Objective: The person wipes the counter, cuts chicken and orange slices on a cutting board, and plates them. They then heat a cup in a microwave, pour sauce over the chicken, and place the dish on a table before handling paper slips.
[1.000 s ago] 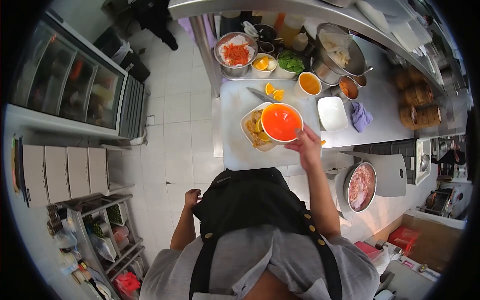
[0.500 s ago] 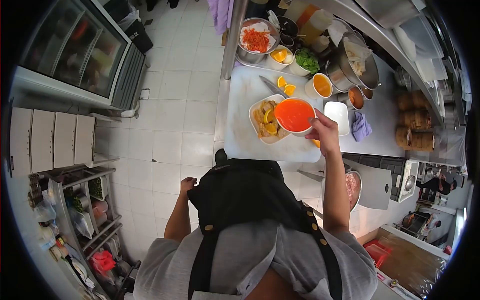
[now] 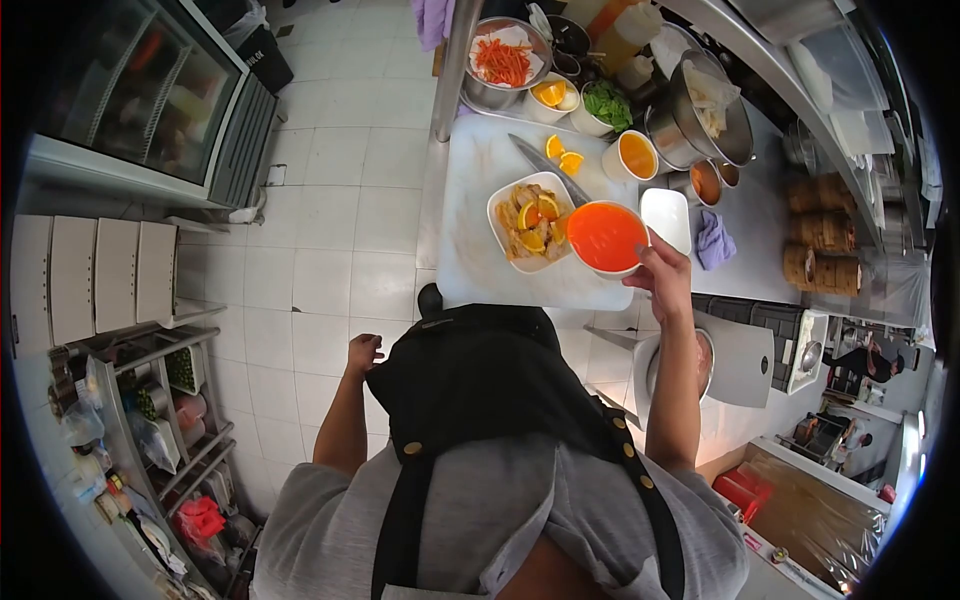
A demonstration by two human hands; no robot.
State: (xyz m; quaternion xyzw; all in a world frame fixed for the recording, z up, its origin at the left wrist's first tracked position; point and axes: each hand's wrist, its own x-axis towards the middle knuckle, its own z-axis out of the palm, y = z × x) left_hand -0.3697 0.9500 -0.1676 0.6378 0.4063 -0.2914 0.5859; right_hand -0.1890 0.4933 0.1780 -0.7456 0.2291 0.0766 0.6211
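My right hand (image 3: pixel 662 275) grips the rim of a white paper tub (image 3: pixel 608 238) of bright orange-red sauce, raised over the right part of the white cutting board (image 3: pixel 470 250). Left of the tub, a white square dish (image 3: pixel 500 232) holds browned pieces of food topped with orange slices. A knife (image 3: pixel 545 166) lies behind it, partly hidden by the tub. Orange wedges (image 3: pixel 570 163) lie beside the blade. My left hand (image 3: pixel 366 353) hangs by my black apron, away from the counter, with loosely bent fingers slightly apart and nothing visible in them.
A tub of orange liquid (image 3: pixel 637 156), a white dish (image 3: pixel 666 220) and a purple cloth (image 3: pixel 714 241) stand or lie at right. Behind are shredded carrot (image 3: pixel 502 62), green leaves (image 3: pixel 606 106) and metal pots (image 3: pixel 685 140). A wire rack (image 3: pixel 190 450) stands left.
The sauce tub has moved right and nearer to me relative to the dish, uncovering the dish and one more orange piece. My left hand's fingers look slightly looser.
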